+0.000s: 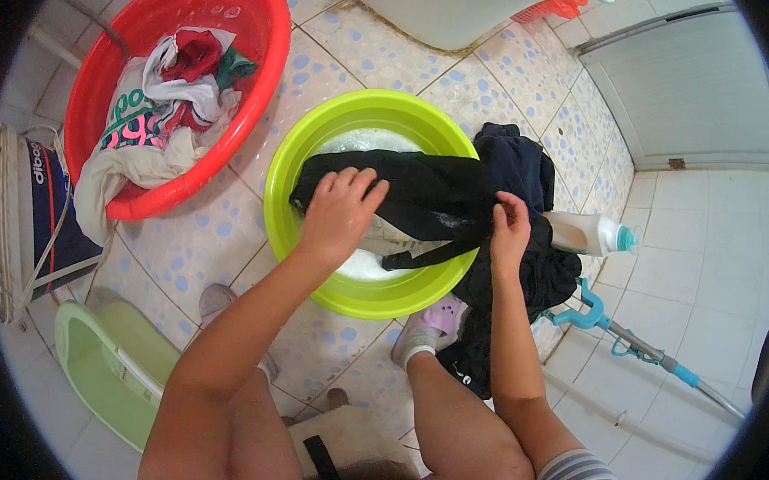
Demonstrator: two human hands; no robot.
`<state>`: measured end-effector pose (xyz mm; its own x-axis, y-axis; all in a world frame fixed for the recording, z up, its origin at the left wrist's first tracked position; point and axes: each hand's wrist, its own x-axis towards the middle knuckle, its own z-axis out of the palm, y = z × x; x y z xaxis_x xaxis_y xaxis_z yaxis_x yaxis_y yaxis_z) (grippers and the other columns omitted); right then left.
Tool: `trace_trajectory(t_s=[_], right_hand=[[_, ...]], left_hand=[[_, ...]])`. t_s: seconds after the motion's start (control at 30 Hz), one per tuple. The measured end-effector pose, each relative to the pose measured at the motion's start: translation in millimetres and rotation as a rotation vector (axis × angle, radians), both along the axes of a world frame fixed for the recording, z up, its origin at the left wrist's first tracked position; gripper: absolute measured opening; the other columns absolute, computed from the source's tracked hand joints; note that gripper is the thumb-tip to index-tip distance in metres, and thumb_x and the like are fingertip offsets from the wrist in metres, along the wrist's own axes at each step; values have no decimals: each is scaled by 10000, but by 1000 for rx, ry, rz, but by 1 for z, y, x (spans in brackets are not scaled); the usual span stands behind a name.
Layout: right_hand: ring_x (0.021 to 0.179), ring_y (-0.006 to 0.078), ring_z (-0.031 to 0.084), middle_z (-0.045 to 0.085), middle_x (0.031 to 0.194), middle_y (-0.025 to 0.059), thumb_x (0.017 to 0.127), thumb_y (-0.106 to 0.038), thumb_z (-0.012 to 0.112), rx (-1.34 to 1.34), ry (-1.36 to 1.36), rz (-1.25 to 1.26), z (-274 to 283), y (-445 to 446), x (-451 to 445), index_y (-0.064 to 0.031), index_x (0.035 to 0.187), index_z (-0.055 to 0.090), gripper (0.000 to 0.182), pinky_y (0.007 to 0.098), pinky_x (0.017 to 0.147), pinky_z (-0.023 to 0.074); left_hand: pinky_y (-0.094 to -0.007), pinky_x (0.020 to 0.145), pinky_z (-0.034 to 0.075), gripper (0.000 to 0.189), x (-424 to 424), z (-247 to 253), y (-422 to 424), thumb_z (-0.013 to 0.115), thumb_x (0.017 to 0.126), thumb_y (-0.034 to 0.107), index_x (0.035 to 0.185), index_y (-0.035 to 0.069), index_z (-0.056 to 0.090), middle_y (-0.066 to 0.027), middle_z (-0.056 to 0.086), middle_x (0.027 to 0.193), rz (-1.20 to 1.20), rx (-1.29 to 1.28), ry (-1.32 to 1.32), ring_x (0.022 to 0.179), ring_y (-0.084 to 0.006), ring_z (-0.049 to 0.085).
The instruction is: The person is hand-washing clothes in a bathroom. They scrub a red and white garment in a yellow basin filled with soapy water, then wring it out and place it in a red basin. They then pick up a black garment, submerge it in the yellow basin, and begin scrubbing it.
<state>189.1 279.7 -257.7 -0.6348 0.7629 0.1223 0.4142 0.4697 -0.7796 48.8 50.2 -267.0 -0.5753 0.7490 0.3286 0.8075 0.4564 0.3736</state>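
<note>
A lime-green plastic basin [368,307] of sudsy water [363,141] stands on the tiled floor before me. Across it lies a wet black garment [426,183], a narrow strip of it hanging down at the front. My left hand [343,215] rests palm down on the garment's left part, fingers slightly bent. At the basin's right rim, my right hand [510,233] pinches the black cloth between thumb and fingers. Under the garment shows part of a pale ridged board [391,240], mostly hidden. More dark clothes [519,162] are heaped against the basin's right side.
A red tub [261,103] holds wet clothes [190,93], one draped over its rim. A white bottle with a teal cap [587,234] lies beside the dark heap. A mop [640,344] leans at right. A pale green plastic tub [100,368] stands lower left.
</note>
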Motion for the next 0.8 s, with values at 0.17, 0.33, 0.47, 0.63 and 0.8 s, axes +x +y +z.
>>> trace_trajectory(t_s=[0.17,0.33,0.47,0.63,0.8], right_hand=[[870,184,535,562,990,114,752,-51,590,322,-105,36,-31,35,16,-40,1034,544,286,268,759,418],[766,178,565,598,839,114,794,-123,573,45,-212,-37,-12,37,23,-9,866,578,135,276,694,433],[814,256,562,588,880,133,755,-55,569,247,-53,200,-11,47,23,-15,924,565,173,320,732,430],[797,295,564,583,856,139,707,4,578,104,-142,280,-8,35,18,-14,948,562,243,347,724,432],[746,243,554,569,803,117,677,-36,628,372,-64,315,56,3,-3,-19,860,606,185,294,689,423]], left_hand=[[-390,811,387,299,2,-53,21,593,685,102,981,81,567,-79,546,949,-47,52,-72,948,-247,494],[-331,796,392,202,-3,-47,14,585,724,98,921,63,556,-92,557,899,-36,-136,-648,908,-221,513],[-224,749,376,150,-33,-22,6,536,797,163,925,85,527,18,518,855,6,435,-1702,836,-73,469],[-228,744,387,143,-49,-8,-7,546,800,139,927,75,529,13,525,848,-37,236,-1542,817,-94,494],[-295,748,424,161,-59,-17,-29,554,795,155,877,16,555,-98,570,817,52,247,-772,796,-202,550]])
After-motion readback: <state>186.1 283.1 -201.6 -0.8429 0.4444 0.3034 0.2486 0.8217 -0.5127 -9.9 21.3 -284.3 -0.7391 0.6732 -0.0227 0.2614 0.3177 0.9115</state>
